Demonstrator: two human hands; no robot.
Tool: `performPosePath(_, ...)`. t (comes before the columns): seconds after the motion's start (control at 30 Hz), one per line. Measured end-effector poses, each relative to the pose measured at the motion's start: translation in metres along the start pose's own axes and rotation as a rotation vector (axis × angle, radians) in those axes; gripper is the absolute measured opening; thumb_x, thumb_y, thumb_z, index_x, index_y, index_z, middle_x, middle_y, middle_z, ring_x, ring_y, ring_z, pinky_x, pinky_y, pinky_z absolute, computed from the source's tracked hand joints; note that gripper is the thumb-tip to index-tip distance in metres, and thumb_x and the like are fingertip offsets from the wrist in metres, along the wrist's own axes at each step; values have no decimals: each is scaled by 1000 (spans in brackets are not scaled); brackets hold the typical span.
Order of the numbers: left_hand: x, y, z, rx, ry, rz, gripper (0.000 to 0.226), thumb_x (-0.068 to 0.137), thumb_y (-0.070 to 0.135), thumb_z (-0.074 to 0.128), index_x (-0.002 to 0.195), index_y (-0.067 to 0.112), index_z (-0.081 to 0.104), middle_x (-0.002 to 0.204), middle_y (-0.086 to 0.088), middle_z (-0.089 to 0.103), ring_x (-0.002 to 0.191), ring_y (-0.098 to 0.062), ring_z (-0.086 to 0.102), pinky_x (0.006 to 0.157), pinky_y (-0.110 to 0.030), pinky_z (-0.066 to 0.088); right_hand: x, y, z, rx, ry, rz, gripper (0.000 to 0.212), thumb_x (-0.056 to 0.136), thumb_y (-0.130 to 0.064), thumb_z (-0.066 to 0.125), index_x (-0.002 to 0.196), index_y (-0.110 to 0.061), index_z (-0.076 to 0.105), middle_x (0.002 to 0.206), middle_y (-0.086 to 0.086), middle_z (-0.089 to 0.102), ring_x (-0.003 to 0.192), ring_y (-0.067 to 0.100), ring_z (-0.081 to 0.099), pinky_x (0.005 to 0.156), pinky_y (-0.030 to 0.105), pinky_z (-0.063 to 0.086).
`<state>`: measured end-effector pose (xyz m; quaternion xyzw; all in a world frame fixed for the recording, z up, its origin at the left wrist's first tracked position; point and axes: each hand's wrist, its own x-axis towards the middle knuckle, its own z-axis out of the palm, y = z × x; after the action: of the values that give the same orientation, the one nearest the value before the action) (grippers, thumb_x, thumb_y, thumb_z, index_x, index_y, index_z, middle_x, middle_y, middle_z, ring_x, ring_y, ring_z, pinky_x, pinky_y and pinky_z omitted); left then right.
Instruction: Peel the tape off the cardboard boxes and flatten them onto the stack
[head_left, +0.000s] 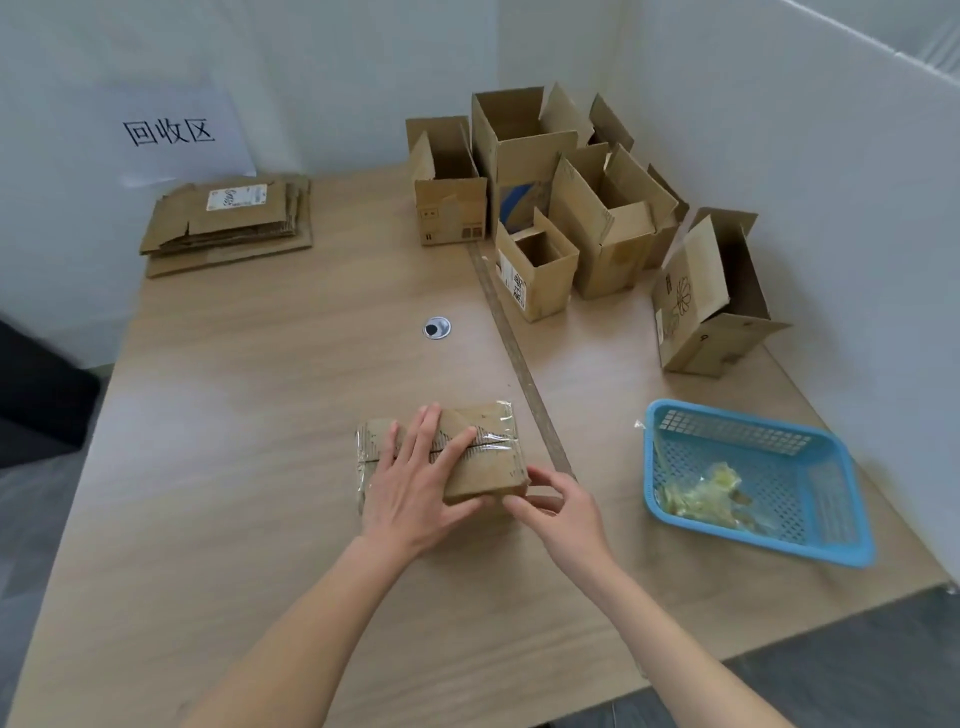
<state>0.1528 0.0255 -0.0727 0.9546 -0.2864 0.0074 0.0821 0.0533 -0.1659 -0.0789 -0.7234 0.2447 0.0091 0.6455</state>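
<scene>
taped box (483, 452) under hands, basket (831, 540) right, open boxes (571, 208) behind

A small closed brown cardboard box (480, 457), wrapped across its top and left end in clear glossy tape (496, 441), is set flat on the near middle of the table, its top seam running left to right. At the far left, a stack of flattened brown cardboard sheets (228, 223) is laid, a white label showing on the top sheet. At the far right, a cluster of open upright brown cardboard boxes (571, 208) is gathered, flaps raised.
</scene>
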Motion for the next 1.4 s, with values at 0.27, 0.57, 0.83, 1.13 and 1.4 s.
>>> performPosePath(0.27, 0, 1, 4, 33, 45, -25, 87, 77, 90, 39, 151, 46, 32, 169, -6, 16, 157, -23, 12, 125, -52, 7, -3, 4, 2, 62, 178, -12, 11, 83, -12, 84, 86, -20, 78, 79, -4, 78, 78, 12, 75, 70, 19, 53)
performPosePath(0.57, -5, -1, 8, 29, 65, -28, 85, 77, 89, 43, 150, 47, 30, 168, -2, 16, 157, -20, 10, 127, -48, 4, -7, 5, 1, -128, 115, -8, 11, 92, -29, 74, 83, -22, 73, 74, -2, 73, 71, 17, 71, 69, 48, 63)
performPosePath(0.83, -17, 4, 2, -24, 109, 3, 83, 73, 85, 50, 145, 47, 37, 167, 3, 23, 155, -17, 16, 126, -48, 11, 20, -88, -63, -296, 340, -404, 4, 94, -20, 73, 94, -16, 75, 79, -4, 74, 68, 10, 71, 62, 27, 60)
performPosePath(1.13, -23, 6, 0, -30, 97, 30, 85, 72, 87, 46, 146, 47, 36, 168, 5, 18, 156, -15, 13, 126, -48, 10, 21, -46, -41, -648, 14, -570, 30, 88, -52, 67, 77, -24, 66, 82, -15, 61, 78, 8, 63, 70, 42, 58)
performPosePath(1.4, -20, 7, -1, -22, 84, 7, 83, 73, 86, 44, 146, 47, 37, 168, 4, 19, 156, -16, 14, 126, -49, 11, 28, -53, -22, -643, 114, -155, 31, 70, -53, 86, 73, -24, 73, 73, -8, 70, 76, 12, 68, 69, 29, 50)
